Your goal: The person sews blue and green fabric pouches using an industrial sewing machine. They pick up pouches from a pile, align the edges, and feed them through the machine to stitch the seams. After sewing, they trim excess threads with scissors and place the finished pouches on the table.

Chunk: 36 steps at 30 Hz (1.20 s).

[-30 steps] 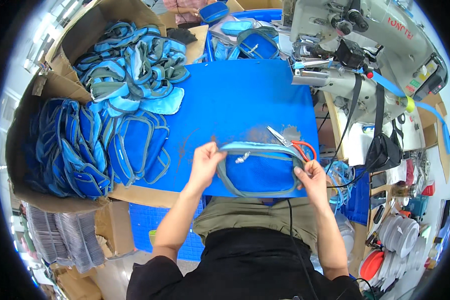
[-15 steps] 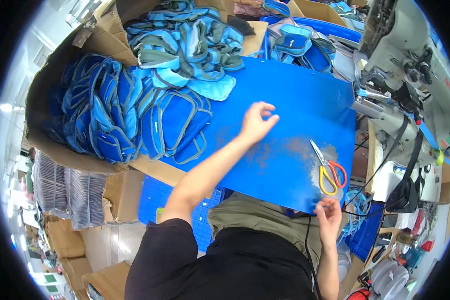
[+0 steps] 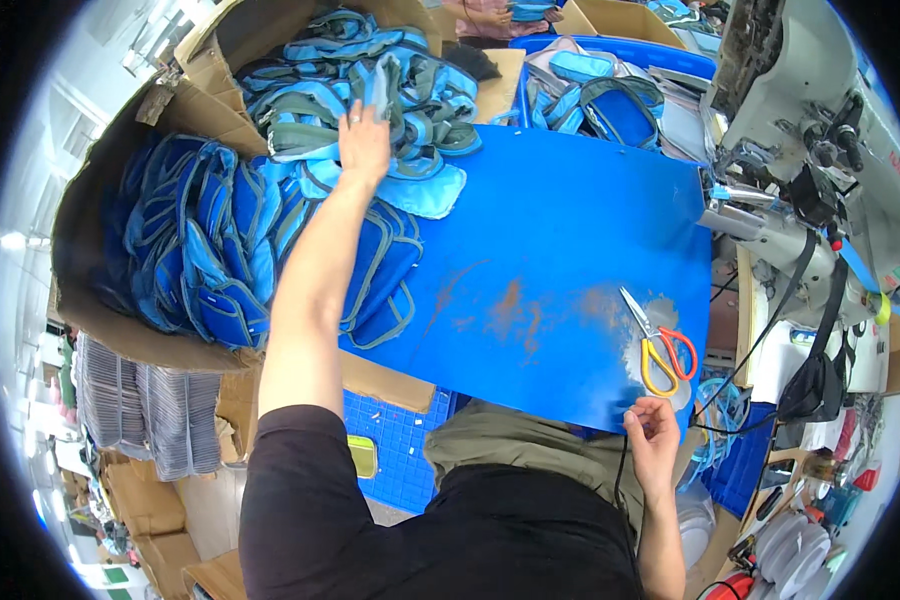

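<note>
My left hand [image 3: 365, 148] is stretched out to the far left, its fingers extended over a heap of light-blue and grey trimmed fabric pieces [image 3: 315, 95]. It touches the top of that heap and grips nothing that I can see. Down at the near right edge of the blue tabletop [image 3: 570, 210], my right hand [image 3: 655, 435] has thumb and fingers pinched together. Whatever is between them, if anything, is too small to make out. Scissors [image 3: 660, 345] with one yellow and one red handle lie just beyond that hand, blades pointing away.
A large cardboard box [image 3: 160, 345] holds dark-blue pouch pieces [image 3: 215, 230] on the left. The sewing machine [image 3: 800, 150] stands at the right, with a black cord [image 3: 745, 345] hanging beside it. A blue bin [image 3: 695, 65] with more pouches is at the back, near another person [image 3: 490, 22].
My left hand has moved from above the middle of the table to the far left, onto the fabric heap. My right hand stays at the table edge, pinched. The scissors lie unmoved.
</note>
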Each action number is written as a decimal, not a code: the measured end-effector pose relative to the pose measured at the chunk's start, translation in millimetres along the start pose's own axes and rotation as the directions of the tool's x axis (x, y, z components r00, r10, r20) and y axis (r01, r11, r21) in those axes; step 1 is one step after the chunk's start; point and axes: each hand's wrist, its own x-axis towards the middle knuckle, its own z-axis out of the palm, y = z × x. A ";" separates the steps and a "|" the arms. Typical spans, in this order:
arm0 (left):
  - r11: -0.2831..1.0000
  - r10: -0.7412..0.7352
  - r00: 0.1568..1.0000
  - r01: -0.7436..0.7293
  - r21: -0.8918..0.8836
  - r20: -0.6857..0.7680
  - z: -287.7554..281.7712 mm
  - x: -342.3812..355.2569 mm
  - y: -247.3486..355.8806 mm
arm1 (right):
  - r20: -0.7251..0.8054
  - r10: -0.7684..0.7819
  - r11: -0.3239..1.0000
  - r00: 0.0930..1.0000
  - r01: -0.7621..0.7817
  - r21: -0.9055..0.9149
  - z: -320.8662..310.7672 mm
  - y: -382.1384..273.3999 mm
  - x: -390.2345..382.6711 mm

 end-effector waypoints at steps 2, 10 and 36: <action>0.964 0.000 0.964 -0.071 -0.256 -0.267 -9.5 4.7 -9.6 | -0.008 -0.031 0.999 0.999 0.031 -0.029 -2.1 2.8 -1.7; -0.359 -0.143 0.984 0.045 -0.932 0.103 -193.7 -36.4 41.9 | -0.003 -0.132 0.985 0.991 0.131 -0.112 6.0 -37.1 5.9; -0.018 0.641 0.707 -0.376 -0.926 -0.299 -237.0 -174.6 192.3 | 0.134 -0.498 -0.096 0.856 -0.209 0.973 -51.0 -86.6 32.0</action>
